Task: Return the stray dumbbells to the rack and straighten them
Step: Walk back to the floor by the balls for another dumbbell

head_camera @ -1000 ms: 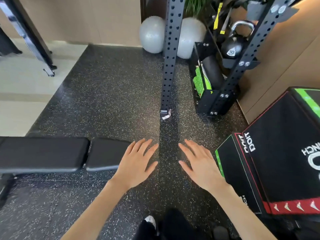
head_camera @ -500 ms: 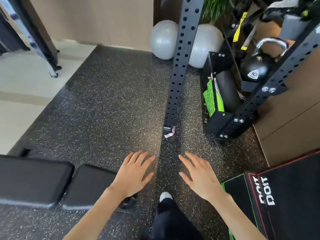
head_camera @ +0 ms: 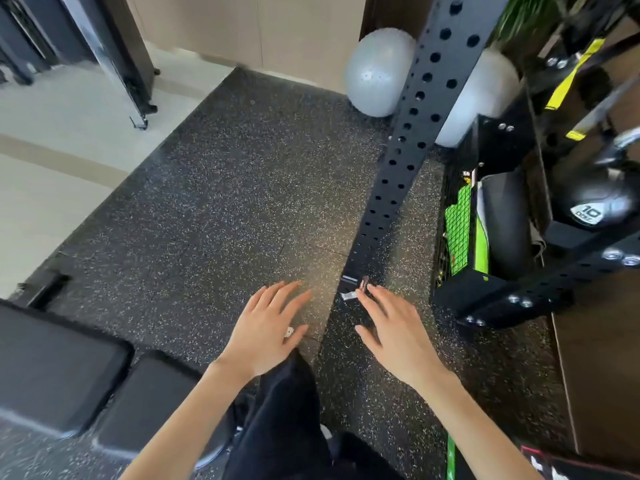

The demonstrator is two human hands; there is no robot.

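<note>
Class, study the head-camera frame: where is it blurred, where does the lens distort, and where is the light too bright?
Head view: the kettlebell at the right edge smears with motion blur; the perforated upright leans steeply, a wide-angle effect; the pale floor at left is washed bright.

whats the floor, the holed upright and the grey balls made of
Floor: likely rubber matting, matte black with pale flecks and tile seams. Holed upright: seemingly painted steel, matte black, punched holes. Grey balls: probably inflated vinyl, smooth, soft sheen.
</note>
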